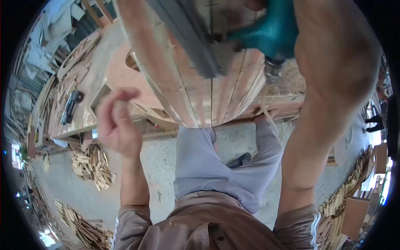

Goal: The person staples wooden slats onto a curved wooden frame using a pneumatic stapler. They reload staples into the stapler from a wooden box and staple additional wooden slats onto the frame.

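My right hand (255, 4), mostly cut off at the top edge, is closed on a teal power tool (275, 31). The tool has a long grey bar and a metal fitting at its lower end. Beneath it lies a curved, tapering shell of pinkish wooden strips (166, 66), with dark seams and small marks across them. Left of the shell's narrow end, my left hand (118, 121) is raised and blurred, its fingers loosely curled and apart with nothing visible between them.
A black tool (72, 107) lies on the wooden workbench (93, 79) at left. Wood offcuts (93, 166) and stacked strips (81, 225) are on the concrete floor (156, 166). More strips (341, 212) and a brown board (355, 216) stand at lower right.
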Demonstrator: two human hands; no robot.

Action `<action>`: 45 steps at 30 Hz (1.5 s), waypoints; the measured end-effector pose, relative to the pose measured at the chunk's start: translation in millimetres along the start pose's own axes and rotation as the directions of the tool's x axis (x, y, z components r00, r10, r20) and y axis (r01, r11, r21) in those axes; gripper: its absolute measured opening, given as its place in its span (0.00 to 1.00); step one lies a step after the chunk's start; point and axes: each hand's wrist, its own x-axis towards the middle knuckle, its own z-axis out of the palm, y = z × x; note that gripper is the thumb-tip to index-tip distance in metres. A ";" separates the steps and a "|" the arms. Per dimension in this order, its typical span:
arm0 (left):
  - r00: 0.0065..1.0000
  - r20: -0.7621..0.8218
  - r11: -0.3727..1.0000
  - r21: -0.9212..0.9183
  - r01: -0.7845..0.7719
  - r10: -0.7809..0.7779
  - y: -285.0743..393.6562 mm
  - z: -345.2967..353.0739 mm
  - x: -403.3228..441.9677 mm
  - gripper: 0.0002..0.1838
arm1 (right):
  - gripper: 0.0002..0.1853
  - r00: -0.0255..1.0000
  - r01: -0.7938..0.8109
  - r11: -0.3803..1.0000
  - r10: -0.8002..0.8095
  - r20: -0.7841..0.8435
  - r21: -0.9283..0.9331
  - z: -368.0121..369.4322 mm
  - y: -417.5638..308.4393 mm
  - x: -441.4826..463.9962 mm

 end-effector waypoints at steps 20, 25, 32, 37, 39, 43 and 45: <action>0.995 -0.060 0.995 -0.069 0.077 -0.081 11.4 73.5 76.3 0.16 | 0.21 0.831 -0.520 0.729 0.552 0.066 0.446 -45.9 135.1 -192.1; 0.921 -0.337 0.981 -0.076 0.178 -0.194 -12.4 43.9 100.4 0.23 | 0.12 0.923 -0.304 0.952 0.300 0.243 -0.018 -76.1 148.1 -237.5; 0.898 -0.082 0.821 0.449 -0.353 0.431 -20.7 14.0 59.7 0.36 | 0.24 0.903 -0.430 0.874 0.419 0.100 0.227 -49.4 205.6 -260.6; 0.897 -0.324 0.950 -0.015 0.313 -0.301 -16.3 23.0 107.4 0.29 | 0.22 0.849 -0.529 0.753 0.475 0.232 0.391 -40.5 213.7 -259.1; 0.924 -0.300 0.969 0.002 0.249 -0.236 -21.5 13.2 121.1 0.30 | 0.22 0.869 -0.486 0.863 0.460 0.180 0.137 -29.3 205.1 -266.0; 0.944 -0.242 0.844 0.533 -0.063 0.223 6.8 11.6 158.1 0.28 | 0.16 0.739 -0.657 0.723 0.674 -0.009 0.215 2.6 191.6 -283.0; 0.881 -0.138 0.763 0.572 -0.302 0.452 38.1 30.9 177.9 0.28 | 0.19 0.752 -0.620 0.733 0.657 -0.055 0.279 28.2 211.7 -303.1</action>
